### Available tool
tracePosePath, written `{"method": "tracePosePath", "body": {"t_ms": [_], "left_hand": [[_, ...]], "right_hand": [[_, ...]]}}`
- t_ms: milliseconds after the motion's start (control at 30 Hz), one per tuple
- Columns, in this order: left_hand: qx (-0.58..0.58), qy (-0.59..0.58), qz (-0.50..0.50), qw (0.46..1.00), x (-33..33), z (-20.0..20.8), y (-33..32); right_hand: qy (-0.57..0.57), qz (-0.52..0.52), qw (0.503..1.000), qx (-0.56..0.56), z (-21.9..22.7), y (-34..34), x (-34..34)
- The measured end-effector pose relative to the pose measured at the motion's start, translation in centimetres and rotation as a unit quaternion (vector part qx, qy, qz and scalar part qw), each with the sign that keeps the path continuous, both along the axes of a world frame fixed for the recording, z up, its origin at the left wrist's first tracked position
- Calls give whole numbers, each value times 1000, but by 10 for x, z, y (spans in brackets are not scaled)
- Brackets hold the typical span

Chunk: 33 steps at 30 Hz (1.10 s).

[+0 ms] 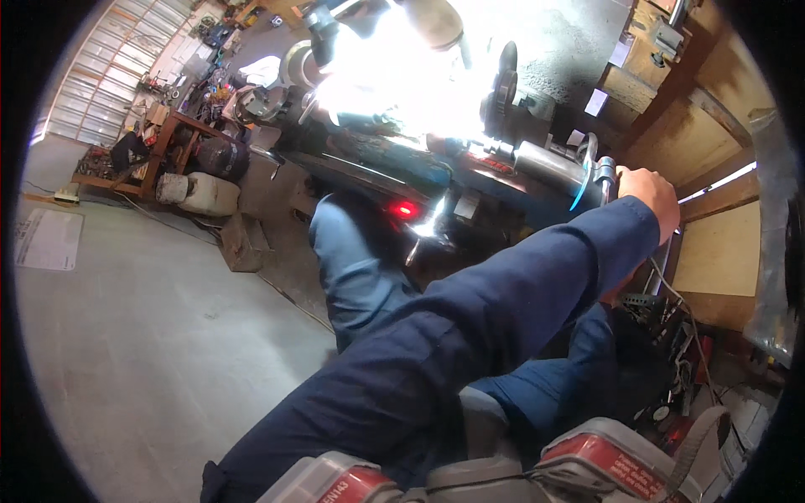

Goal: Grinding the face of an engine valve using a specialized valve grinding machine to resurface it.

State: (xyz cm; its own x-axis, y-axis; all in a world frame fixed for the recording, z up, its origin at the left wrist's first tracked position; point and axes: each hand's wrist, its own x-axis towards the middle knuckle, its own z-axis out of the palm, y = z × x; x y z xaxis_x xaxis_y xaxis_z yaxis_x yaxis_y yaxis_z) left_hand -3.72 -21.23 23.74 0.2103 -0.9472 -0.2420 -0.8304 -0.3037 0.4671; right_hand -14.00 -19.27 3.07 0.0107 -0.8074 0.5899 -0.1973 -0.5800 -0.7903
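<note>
A dark blue sleeve crosses from the lower left to the right, ending in my left hand (652, 194). That hand is closed around a handle (605, 174) at the outer end of a metal tailstock (543, 168), which looks like part of a lathe. A bright blue curved edge (580, 191) shows beside the handle. Left of the tailstock, strong glare washes out the middle of the machine. Below it, a shiny lever (413, 251) sticks out near a glowing red light (404, 208). My right hand cannot be made out; my left forearm covers much of that side.
My legs are close to the machine's front. On the left stand a cluttered workbench (172, 134), a pale gas cylinder (210, 194) and a box (243, 243). Tools (671, 369) and a hanging cable (692, 323) are at the right. Red-labelled filter cartridges (620, 457) fill the lower edge.
</note>
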Motion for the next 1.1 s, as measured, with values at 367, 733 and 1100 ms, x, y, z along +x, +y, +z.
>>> {"method": "tracePosePath", "body": {"t_ms": [367, 733, 1100], "left_hand": [[93, 46, -194, 975, 30, -47, -81], [100, 54, -239, 964, 50, -86, -127], [-309, 124, 151, 931, 34, -24, -25]], "right_hand": [[34, 27, 999, -3, -9, -44, -2], [143, 48, 988, -15, 66, -25, 9], [368, 67, 926, 57, 116, -53, 16]]}}
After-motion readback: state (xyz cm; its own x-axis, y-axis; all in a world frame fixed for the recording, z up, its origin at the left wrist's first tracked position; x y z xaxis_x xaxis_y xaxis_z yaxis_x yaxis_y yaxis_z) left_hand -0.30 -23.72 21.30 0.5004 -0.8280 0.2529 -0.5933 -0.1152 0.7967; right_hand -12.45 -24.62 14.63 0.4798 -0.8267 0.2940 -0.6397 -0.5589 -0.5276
